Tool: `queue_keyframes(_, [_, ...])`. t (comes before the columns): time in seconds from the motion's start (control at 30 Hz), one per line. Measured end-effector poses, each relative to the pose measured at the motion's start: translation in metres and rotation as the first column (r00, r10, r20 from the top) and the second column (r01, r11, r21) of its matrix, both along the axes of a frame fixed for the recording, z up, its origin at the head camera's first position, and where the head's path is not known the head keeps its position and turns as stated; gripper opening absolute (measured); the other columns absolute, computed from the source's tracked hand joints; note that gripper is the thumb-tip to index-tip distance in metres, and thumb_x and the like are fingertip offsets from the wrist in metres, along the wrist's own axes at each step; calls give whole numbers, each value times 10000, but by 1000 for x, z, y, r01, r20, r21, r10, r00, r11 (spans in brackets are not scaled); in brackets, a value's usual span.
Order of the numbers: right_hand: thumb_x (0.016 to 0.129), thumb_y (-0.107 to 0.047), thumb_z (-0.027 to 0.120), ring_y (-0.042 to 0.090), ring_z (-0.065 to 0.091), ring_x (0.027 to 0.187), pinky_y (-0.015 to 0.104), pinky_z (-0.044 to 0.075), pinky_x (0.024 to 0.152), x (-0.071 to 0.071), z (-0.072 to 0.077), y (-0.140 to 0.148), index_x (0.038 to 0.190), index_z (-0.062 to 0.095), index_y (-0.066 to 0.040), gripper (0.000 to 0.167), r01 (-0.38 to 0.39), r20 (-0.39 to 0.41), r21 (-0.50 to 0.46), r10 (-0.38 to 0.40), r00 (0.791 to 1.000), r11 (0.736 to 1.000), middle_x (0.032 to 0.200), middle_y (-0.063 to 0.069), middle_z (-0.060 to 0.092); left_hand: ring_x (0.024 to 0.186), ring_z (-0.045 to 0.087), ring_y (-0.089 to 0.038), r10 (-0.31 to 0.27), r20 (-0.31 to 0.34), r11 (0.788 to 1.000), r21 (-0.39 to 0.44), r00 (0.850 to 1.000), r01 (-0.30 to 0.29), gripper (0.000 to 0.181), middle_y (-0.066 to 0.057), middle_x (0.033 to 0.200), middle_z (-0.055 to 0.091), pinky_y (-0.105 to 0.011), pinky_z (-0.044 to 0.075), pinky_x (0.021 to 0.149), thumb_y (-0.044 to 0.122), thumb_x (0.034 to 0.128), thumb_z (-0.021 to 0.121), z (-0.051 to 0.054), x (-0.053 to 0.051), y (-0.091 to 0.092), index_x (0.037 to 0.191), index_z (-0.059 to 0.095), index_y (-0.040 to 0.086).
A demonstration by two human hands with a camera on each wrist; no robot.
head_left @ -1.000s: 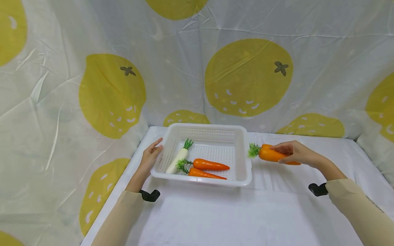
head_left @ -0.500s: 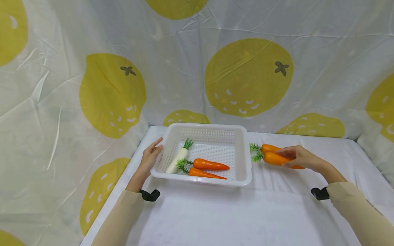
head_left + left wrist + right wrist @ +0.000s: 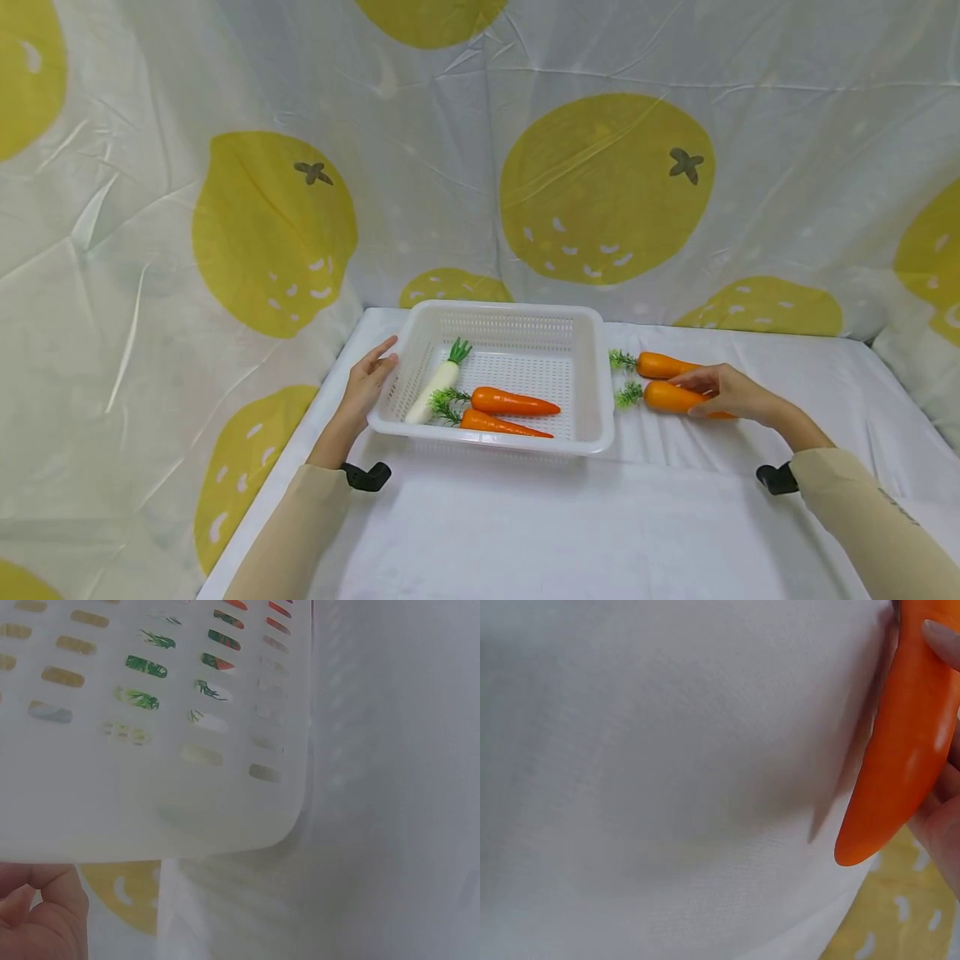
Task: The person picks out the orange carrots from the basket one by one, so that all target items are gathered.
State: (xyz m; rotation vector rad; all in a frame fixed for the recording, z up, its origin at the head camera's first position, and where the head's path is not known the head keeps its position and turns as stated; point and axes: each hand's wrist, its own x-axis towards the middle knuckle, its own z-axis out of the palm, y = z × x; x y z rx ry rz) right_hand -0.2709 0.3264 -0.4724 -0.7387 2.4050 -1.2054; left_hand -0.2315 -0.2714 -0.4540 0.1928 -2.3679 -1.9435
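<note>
In the head view, my right hand (image 3: pixel 741 395) grips an orange carrot (image 3: pixel 664 397) with green leaves, low over the cloth to the right of the basket. Its leafy end points left. The right wrist view has this carrot's tapered end (image 3: pixel 896 780) slightly off the cloth, thumb on one side and fingers on the other. A second orange carrot (image 3: pixel 662 365) lies just behind it. My left hand (image 3: pixel 364 390) rests at the left side of the white plastic basket (image 3: pixel 602 417); in the left wrist view its fingers (image 3: pixel 56 911) are partly hidden by the basket's rim.
Inside the basket lie a white radish (image 3: pixel 435 390) with a green top and two redder carrots, one (image 3: pixel 513 402) behind the other (image 3: pixel 502 423). A white cloth (image 3: pixel 525 525) covers the table. A lemon-print curtain (image 3: pixel 420 183) hangs at the back and left.
The two orange carrots, close together in my right hand before, are now apart. The rear one lies on the cloth, and my hand has shifted toward me with the front one.
</note>
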Motion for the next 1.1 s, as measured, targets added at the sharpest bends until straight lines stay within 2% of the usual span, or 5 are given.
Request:
queue_keyframes(0.4, [833, -83, 806, 76, 614, 1035, 226, 496, 877, 0, -9, -3, 1271, 615, 102, 512, 23, -28, 25, -23, 999, 999, 1227, 257, 638, 982, 563, -107, -12, 0, 1000, 2, 1000, 12, 491, -115, 1144, 595, -195, 471, 815, 288, 1055, 518, -1, 2, 0, 1523, 433, 167])
queue_keyframes(0.6, [824, -131, 826, 219, 628, 1075, 226, 503, 865, 2, -8, -4, 1278, 628, 67, 533, 62, -36, 63, -60, 998, 996, 1235, 226, 643, 958, 563, -86, -16, -20, 1000, 8, 1000, 16, 493, -65, 1089, 602, -191, 469, 807, 277, 1055, 523, -2, 1, -1, 1520, 432, 142])
queue_keyframes(0.7, [823, -148, 830, 283, 624, 1100, 231, 507, 867, 2, -6, -3, 1288, 625, 56, 548, 77, -26, 62, -75, 997, 995, 1260, 222, 634, 925, 564, -76, -9, -27, 1000, 17, 1000, 9, 486, -27, 1033, 603, -190, 470, 790, 248, 1052, 533, -1, -1, -1, 1513, 442, 124])
queue_keyframes(0.83, [831, -141, 823, 282, 625, 1101, 244, 512, 874, 3, -1, -2, 1292, 617, 58, 542, 78, -7, 35, -78, 997, 996, 1256, 218, 635, 917, 563, -76, -7, -25, 1000, 16, 1000, 7, 485, -14, 1015, 595, -189, 472, 785, 246, 1051, 534, -1, -2, -1, 1511, 444, 123])
queue_keyframes(1.1, [883, -128, 772, 285, 627, 1120, 229, 505, 878, 5, 19, -6, 1328, 574, 69, 526, 103, -20, -36, -104, 994, 994, 1256, 236, 630, 982, 569, -98, -18, 2, 1000, 4, 1000, 18, 499, -136, 1172, 588, -189, 477, 815, 276, 1058, 515, 0, 0, -1, 1530, 416, 147])
